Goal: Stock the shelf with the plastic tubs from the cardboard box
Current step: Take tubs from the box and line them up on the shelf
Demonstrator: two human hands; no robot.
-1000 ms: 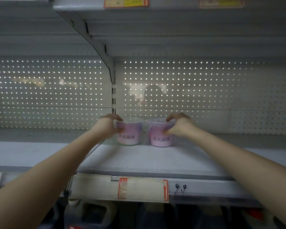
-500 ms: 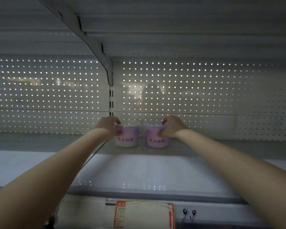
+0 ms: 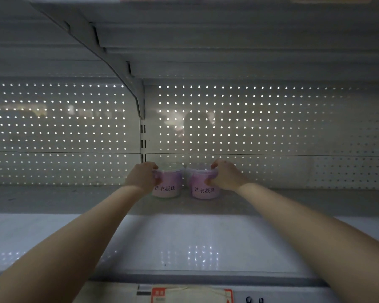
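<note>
Two pink-purple plastic tubs with clear lids and black Chinese lettering stand side by side at the back of the white shelf (image 3: 184, 241), close to the perforated back panel. My left hand (image 3: 143, 178) grips the left tub (image 3: 167, 182) from its left side. My right hand (image 3: 226, 175) grips the right tub (image 3: 202, 189) from its right side, fingers over the lid rim. Both arms are stretched far forward. The cardboard box is out of view.
The perforated back panel (image 3: 260, 127) glows with light through its holes. An upper shelf (image 3: 228, 40) hangs low overhead, held by a slanted bracket (image 3: 118, 68). A slotted upright (image 3: 143, 141) runs just behind the left tub. A red-bordered price label (image 3: 190, 295) sits on the shelf's front edge.
Both hands have pushed the two tubs deeper toward the back panel. My view has moved closer to the shelf and tilted up, so the level below dropped out of sight.
</note>
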